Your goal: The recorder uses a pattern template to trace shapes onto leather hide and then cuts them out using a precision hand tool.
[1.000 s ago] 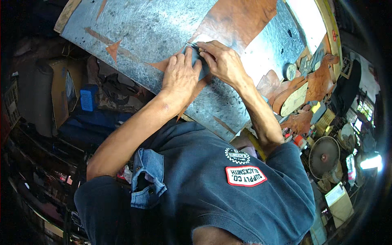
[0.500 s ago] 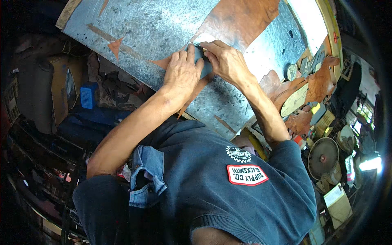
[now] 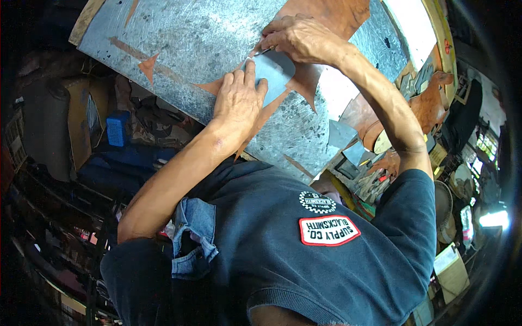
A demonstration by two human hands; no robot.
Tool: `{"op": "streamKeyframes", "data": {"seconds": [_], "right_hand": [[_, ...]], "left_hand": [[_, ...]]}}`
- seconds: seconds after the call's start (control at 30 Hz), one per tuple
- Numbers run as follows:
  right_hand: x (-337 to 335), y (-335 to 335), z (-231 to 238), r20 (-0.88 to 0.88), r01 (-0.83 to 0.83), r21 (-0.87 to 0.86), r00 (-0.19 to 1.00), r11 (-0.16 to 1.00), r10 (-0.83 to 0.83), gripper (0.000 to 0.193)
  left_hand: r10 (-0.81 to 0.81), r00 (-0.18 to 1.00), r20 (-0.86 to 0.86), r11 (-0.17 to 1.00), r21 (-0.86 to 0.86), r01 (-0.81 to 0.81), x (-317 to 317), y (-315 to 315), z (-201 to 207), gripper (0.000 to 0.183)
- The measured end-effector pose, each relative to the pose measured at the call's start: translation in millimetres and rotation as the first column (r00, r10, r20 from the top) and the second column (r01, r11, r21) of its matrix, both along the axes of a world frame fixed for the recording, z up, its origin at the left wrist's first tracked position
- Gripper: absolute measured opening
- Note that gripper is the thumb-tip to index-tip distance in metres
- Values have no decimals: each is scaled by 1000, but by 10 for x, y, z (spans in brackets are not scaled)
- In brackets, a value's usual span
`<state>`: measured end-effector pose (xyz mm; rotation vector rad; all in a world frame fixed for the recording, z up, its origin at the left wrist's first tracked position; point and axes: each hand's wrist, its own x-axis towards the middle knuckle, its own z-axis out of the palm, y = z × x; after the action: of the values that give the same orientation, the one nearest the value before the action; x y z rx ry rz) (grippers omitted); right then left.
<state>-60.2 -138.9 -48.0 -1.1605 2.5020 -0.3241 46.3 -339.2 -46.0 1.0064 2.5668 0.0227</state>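
My left hand [image 3: 241, 92] lies on a smooth grey template [image 3: 278, 73], its fingers stretched out and pressing down. Under and around this template is brown leather [image 3: 331, 22], part of a larger hide that reaches to the table's far side. My right hand [image 3: 302, 39] is closed in a pinch on a small knife [image 3: 264, 52]; most of it is hidden by the fingers. Its thin metal tip meets the leather at the template's far left edge. A pointed leather offcut [image 3: 307, 87] sticks out at the template's right.
The work surface is a scuffed metal-topped table [image 3: 179, 32]. A triangular leather scrap [image 3: 148, 68] and thin strips lie at its left. More leather pieces [image 3: 429, 103] and grey templates are heaped at the right. A blue plastic basket [image 3: 117, 128] stands below the table's left edge.
My right hand has moved farther away and slightly right, its forearm swinging outward. More of the template and the pointed offcut now show. My left hand stays nearly in place, its fingers flatter.
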Motion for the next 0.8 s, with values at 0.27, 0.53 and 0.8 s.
{"op": "streamKeyframes", "data": {"seconds": [0.27,0.53,0.8], "right_hand": [[-38,50,-17,31,6,33,999,999,-8,36],[-122,233,-170,-5,-12,-80,1000,997,12,36],[-103,229,-120,29,75,-28,997,997,-75,32]], "left_hand": [[-9,1000,20,1000,-22,10,-5,10,2,53],[2,1000,7,1000,14,-3,-7,12,21,54],[-11,1000,8,999,-36,12,-8,25,29,58]]}}
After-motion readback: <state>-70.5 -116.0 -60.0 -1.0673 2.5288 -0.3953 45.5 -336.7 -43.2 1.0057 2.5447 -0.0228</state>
